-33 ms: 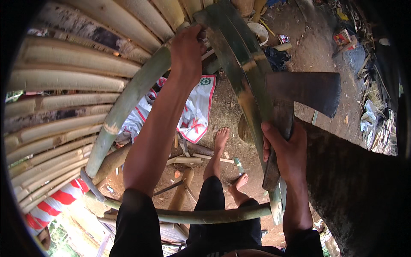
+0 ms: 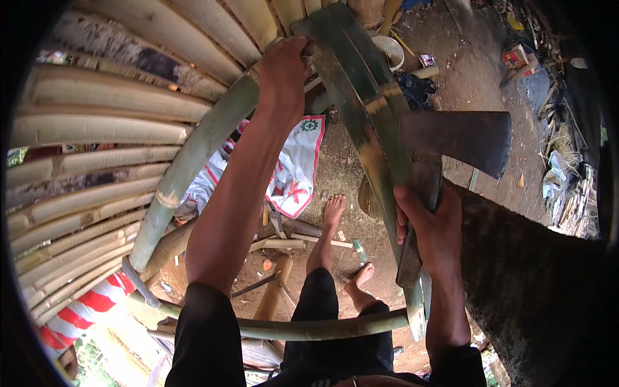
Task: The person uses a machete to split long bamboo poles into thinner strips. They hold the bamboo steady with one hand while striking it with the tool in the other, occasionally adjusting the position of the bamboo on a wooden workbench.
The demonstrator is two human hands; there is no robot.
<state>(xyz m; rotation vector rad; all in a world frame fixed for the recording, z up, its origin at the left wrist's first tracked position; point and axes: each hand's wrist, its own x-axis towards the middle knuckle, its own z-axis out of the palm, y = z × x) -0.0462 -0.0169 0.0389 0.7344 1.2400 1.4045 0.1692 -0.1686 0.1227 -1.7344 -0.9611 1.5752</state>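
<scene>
In my right hand point(image 2: 435, 226) is the short wooden handle of a hatchet point(image 2: 461, 137), its broad dark blade pointing right. The fingers are closed round the handle. Behind the hatchet a long piece of split green bamboo point(image 2: 351, 77) slants down from the top middle, with a lengthwise split along it and pale scraped patches. My left hand point(image 2: 284, 71) is closed at the bamboo's upper left edge, its fingertips partly hidden. A thick round bamboo pole point(image 2: 193, 151) passes under my left wrist.
Pale bamboo slats point(image 2: 109, 132) fill the left side. A curved bamboo rail point(image 2: 322, 327) crosses before my legs. Below lie a white and red printed sack point(image 2: 300, 168) and wood offcuts on the dirt floor. A white bucket point(image 2: 390, 48) stands farther off; a dark slab point(image 2: 529, 277) is at right.
</scene>
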